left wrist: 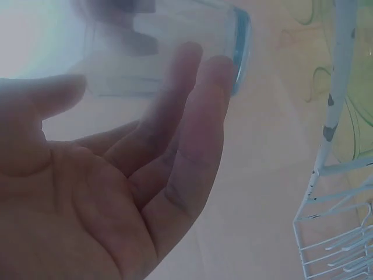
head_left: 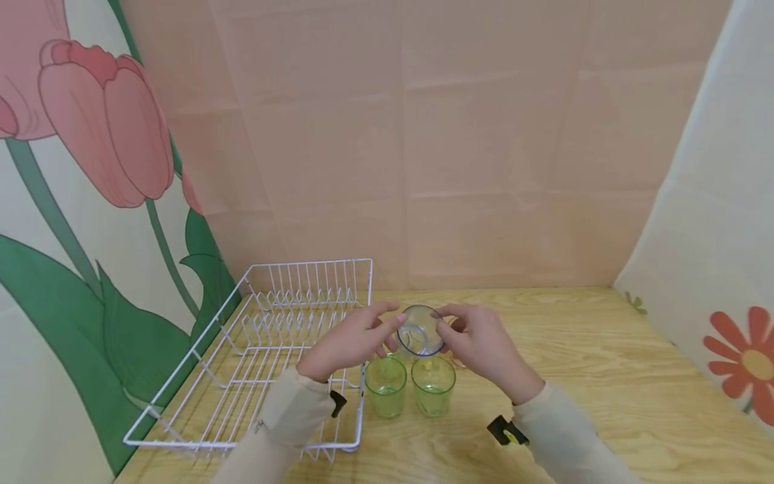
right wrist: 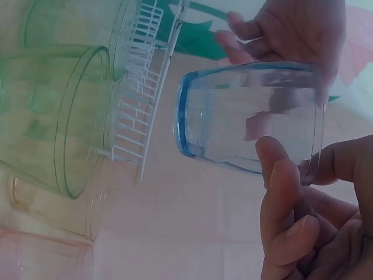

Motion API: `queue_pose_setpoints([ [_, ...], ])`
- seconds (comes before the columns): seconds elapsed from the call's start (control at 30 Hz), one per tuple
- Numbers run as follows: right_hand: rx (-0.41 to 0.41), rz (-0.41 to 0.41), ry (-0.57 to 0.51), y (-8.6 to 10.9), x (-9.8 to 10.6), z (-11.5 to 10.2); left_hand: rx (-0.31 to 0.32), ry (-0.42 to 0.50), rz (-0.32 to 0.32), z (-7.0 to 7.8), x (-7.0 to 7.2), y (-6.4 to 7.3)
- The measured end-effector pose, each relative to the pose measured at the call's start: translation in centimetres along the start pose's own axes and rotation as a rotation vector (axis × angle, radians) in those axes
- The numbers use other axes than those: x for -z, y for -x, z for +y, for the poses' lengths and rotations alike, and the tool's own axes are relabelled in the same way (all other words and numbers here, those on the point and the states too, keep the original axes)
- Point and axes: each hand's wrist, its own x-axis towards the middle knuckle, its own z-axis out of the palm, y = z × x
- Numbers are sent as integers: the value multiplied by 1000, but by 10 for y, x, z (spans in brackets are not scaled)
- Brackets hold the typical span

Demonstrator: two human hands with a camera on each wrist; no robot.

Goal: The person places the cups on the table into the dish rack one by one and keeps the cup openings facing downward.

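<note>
A clear glass with a blue tint (head_left: 419, 341) is held up in front of me, tilted, its mouth towards me. My right hand (head_left: 480, 339) pinches its rim between thumb and fingers, as the right wrist view shows the glass (right wrist: 233, 116) above those fingers (right wrist: 285, 192). From the other side my left hand (head_left: 353, 336) has its thumb at the rim and its half-curled fingers (left wrist: 195, 134) along the wall; how firmly they press cannot be told. Just below stand two green glasses, one at left (head_left: 385, 396) and one at right (head_left: 433, 396), upright on the table.
A white wire dish rack (head_left: 284, 366) stands left of the glasses, close beside the left green one. An amber glass (right wrist: 55, 204) and a pink glass (right wrist: 44, 256) show in the right wrist view. The wooden table (head_left: 562, 349) meets a pink cloth backdrop (head_left: 399, 134).
</note>
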Motion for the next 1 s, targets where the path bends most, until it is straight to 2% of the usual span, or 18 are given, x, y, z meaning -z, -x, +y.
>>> queue_pose_setpoints([
  [0.27, -57, -17, -45, 0, 0, -1, -9, -2, -21, -2, 0, -2],
  [0.43, -149, -43, -156, -1, 2, 1, -25, 16, -12, -1, -1, 0],
  [0.63, -205, -51, -261, -4, 5, 6, -47, 6, -2, -1, -3, 3],
  [0.83, -283, -75, -274, -6, 6, 8, -60, -18, 2, -1, -6, 3],
  [1.0, -282, -84, -246, -6, 3, 10, -59, -45, -6, -2, -6, 4],
])
